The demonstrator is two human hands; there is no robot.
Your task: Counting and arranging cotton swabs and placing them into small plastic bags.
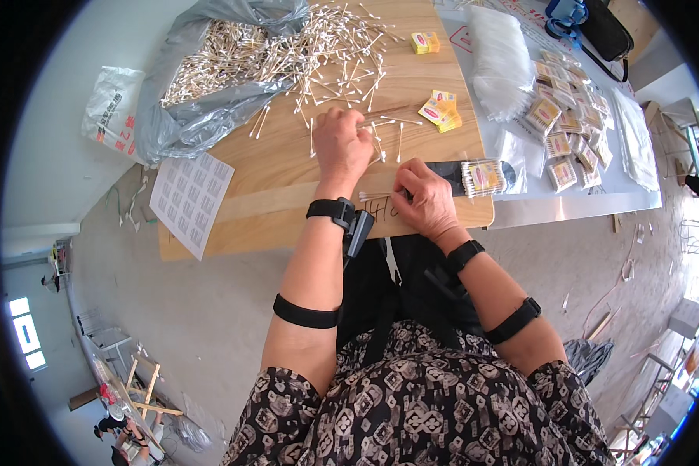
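Note:
My left hand point(343, 147) is on the wooden table with its fingers curled inward among loose cotton swabs point(400, 141). What its fingertips pinch is hidden beneath the hand. Close to the table's front edge, my right hand point(427, 198) is closed, and the white tips of cotton swabs point(367, 196) stick out on its left side. Just right of that hand, a filled pack of swabs point(483, 178) with a yellow card lies on a flat black object point(446, 172). Beyond it rest loose yellow printed cards point(441, 111).
A grey plastic bag point(186, 128) spills a large heap of swabs point(287, 54) at the back left. A label sheet point(193, 198) overhangs the left edge. On the metal-topped table at right are bagged packs point(563, 120), clear plastic bags point(501, 58) and a black pouch point(606, 33).

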